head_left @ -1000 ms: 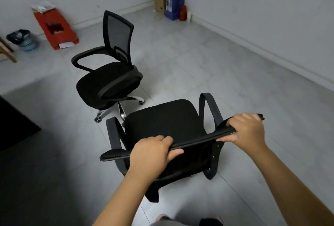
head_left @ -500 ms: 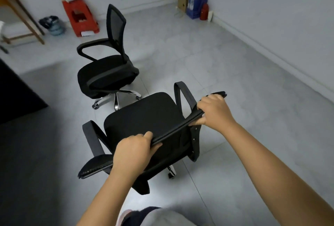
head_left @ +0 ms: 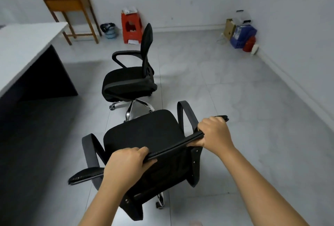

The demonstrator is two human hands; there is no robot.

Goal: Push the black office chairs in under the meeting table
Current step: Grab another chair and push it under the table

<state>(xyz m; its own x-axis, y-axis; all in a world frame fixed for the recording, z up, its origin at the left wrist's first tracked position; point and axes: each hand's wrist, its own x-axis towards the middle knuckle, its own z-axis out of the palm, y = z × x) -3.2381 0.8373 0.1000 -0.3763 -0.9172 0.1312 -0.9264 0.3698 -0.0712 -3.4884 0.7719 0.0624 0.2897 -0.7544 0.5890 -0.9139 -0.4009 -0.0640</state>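
A black office chair [head_left: 144, 131] stands right below me on the grey tiled floor, its seat facing away and to the left. My left hand [head_left: 124, 166] and my right hand [head_left: 213, 133] both grip the top edge of its backrest. A second black chair [head_left: 128, 81] with a chrome star base stands just beyond it, its seat facing left towards the table. The meeting table [head_left: 23, 48], with a white top and a dark end panel, fills the left side. Neither chair is under the table.
Against the far wall stand a small wooden table [head_left: 72, 7], a bin [head_left: 109, 29] and a red plastic stool [head_left: 131, 27]. Boxes and a red container [head_left: 242, 34] sit in the right corner. Open tiled floor lies to the right.
The view has swung left, so the meeting table and the wooden table now show. The near chair has turned with my hands, which keep their grip on the backrest.
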